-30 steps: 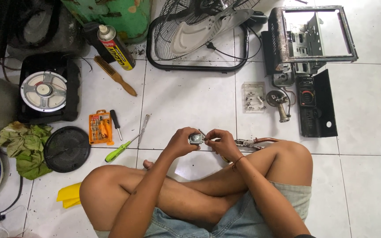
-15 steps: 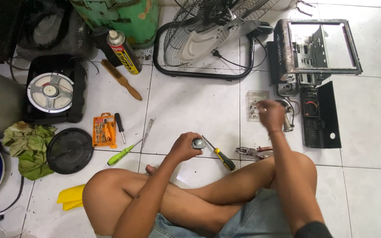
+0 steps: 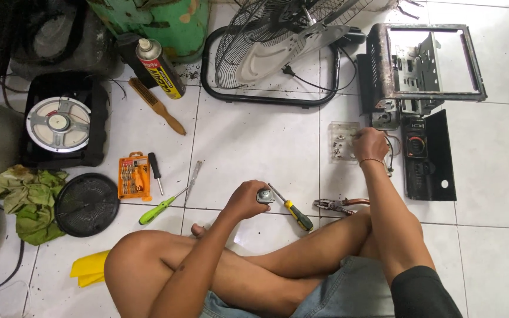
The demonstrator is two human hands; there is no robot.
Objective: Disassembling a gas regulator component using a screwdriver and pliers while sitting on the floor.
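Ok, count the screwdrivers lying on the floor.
3: a green-handled screwdriver by the orange bit set, a black-handled screwdriver beside that set, a yellow-and-black screwdriver near the left hand. Others may be hidden.

It looked like a home repair spot set up on a white tiled floor (image 3: 254,135). Around a dismantled fan guard (image 3: 272,53) lay an orange bit set (image 3: 132,175), a green screwdriver (image 3: 163,206), pliers (image 3: 340,205), a spray can (image 3: 159,68) and an opened metal appliance frame (image 3: 425,65).
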